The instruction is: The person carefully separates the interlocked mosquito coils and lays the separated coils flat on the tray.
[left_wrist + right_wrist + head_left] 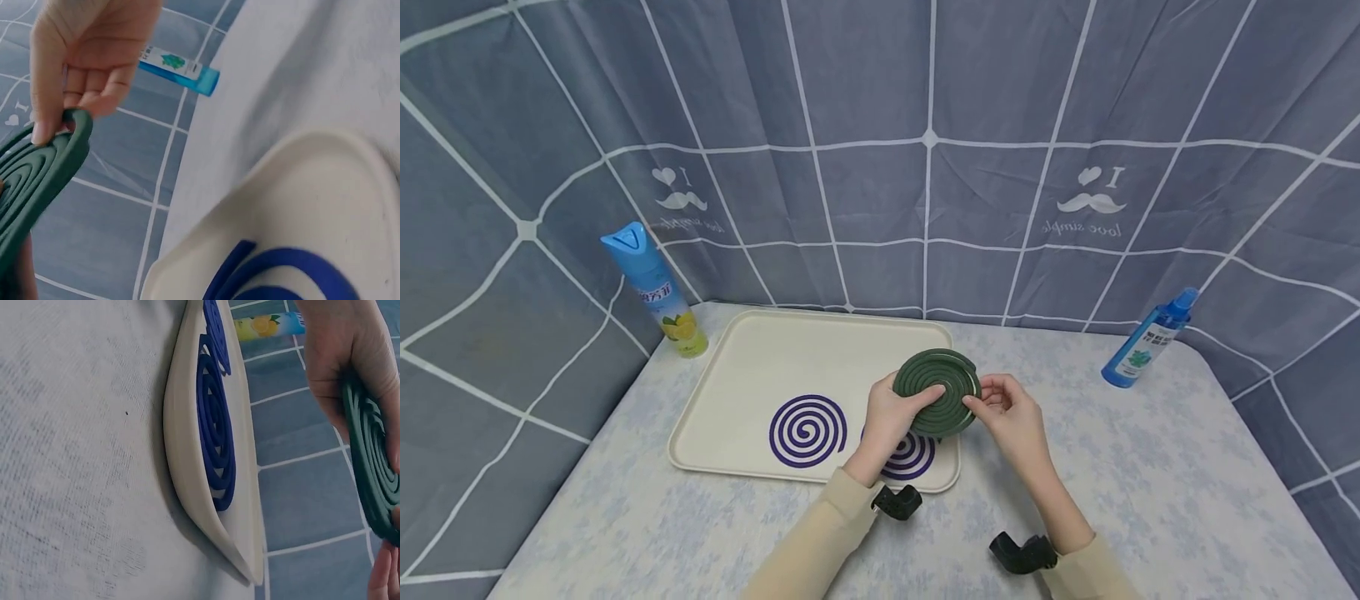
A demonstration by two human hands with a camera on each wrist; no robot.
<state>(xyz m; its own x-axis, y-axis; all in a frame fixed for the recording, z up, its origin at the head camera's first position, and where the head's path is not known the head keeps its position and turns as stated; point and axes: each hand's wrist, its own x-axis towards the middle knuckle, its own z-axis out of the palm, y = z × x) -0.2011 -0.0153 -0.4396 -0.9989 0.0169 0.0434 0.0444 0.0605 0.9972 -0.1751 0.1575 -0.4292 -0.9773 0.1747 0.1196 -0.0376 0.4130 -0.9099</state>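
Note:
A green mosquito coil [947, 372] is held up above the right end of a cream tray [820, 350]. My left hand [886, 417] grips it from the left, thumb across its upper face. At its right edge, my right hand [1018, 423] pinches the outer ring between thumb and fingers; the left wrist view shows this pinch on the coil [47, 165] closely. On the tray lies a purple-blue coil [807, 431], flat. Beside it a second purple-blue coil [912, 460] is partly hidden behind my left hand and the green coil.
A blue and yellow spray can [658, 292] stands at the back left of the table [647, 525]. At the back right is a blue spray bottle [1148, 340]. A grey-blue curtain [880, 200] with white lines hangs behind and at both sides.

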